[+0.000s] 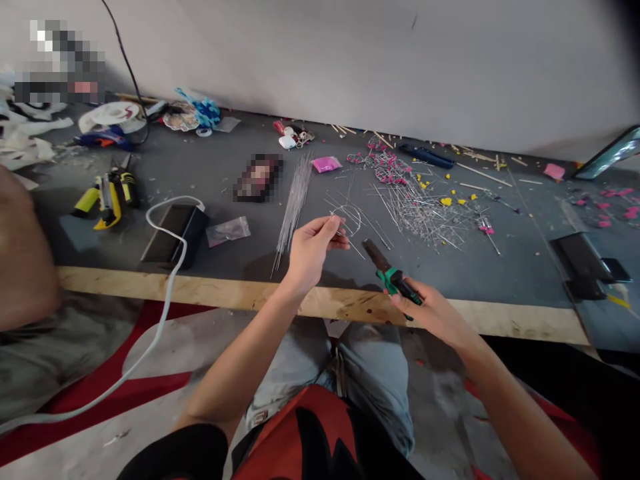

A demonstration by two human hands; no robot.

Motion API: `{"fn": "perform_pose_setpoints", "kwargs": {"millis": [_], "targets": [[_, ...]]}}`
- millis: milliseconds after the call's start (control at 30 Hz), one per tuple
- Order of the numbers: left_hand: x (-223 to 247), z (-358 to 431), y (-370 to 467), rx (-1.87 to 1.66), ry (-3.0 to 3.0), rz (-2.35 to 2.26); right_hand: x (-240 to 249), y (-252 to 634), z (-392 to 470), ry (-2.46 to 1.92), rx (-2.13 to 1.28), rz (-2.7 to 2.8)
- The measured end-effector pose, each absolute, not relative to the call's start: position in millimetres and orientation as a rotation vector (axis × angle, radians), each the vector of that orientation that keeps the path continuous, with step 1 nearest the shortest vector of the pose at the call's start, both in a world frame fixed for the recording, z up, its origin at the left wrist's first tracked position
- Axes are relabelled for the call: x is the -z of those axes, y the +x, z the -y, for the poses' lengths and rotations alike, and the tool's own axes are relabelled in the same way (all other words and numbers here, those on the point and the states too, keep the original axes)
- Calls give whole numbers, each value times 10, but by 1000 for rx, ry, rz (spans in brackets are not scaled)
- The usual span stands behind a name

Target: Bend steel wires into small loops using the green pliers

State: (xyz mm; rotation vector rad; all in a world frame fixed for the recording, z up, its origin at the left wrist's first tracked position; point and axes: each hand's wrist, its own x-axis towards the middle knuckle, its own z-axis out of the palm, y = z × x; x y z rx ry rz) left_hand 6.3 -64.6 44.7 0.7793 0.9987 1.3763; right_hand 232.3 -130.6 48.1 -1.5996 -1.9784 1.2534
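My left hand (315,247) pinches a thin silvery wire (359,219) that is bent into a rounded loop, held above the table near its front edge. In my right hand (430,307) are pliers (395,277) with green and black handles and dark jaws. The jaws point up and left, a short way to the right of the wire and apart from it. Behind my left hand lies a bundle of straight wires (296,207). Cut wires (425,217) are heaped beyond the pliers, with pink-tipped wire pieces (387,163) at the heap's back.
Toward the back is a pink packet (327,164), with a dark blue tool (426,155) farther right. On the left are yellow-black hand tools (107,200), a black box (175,235) with a white cable (167,300), and a plastic bag (229,231). Another person's arm (25,253) rests at far left.
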Motion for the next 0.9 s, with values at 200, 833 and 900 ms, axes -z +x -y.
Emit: {"fn": "perform_pose_setpoints", "kwargs": {"millis": [200, 833, 900], "targets": [[-450, 694, 11, -1362, 805, -958, -396, 2574, 1017, -2045, -664, 1998], [-486, 781, 128, -1204, 743, -802, -500, 1836, 1008, -1169, -1464, 1266], [-482, 794, 154, -1190, 729, -779, -495, 1722, 1020, -1068, -1510, 1210]]}}
